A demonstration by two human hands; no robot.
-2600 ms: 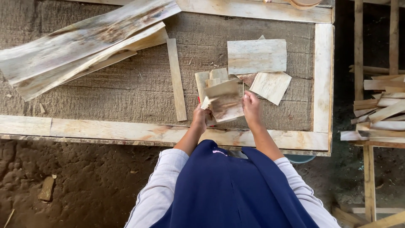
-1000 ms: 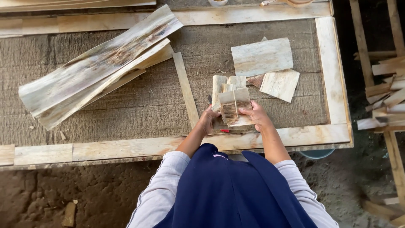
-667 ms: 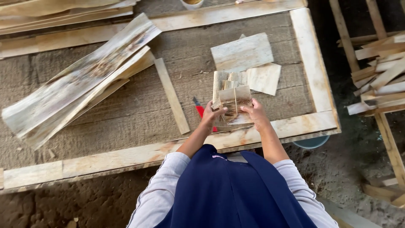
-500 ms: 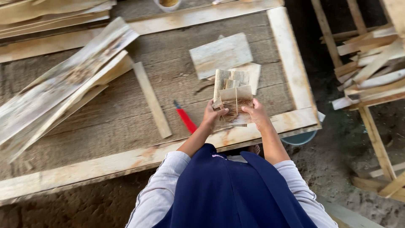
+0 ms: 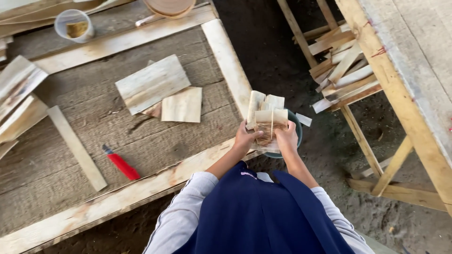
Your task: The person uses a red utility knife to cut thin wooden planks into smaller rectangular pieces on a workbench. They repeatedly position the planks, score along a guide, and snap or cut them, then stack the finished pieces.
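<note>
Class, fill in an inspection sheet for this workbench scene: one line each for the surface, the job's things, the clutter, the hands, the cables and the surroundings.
Surface: rough grey wooden bench framed by pale planks.
Job's things: bundle of thin pale wood pieces, held upright past the bench's right edge, above a dark round container on the ground.
Clutter: two flat wood sheets, overlapping; red-handled tool; loose pale strip; clear cup; long wood sheets stacked at the left edge.
Hands: left hand and right hand both grip the bundle.
Cables: nothing seen.
Surroundings: dirt floor; wooden frame on the right with offcuts piled under it.
</note>
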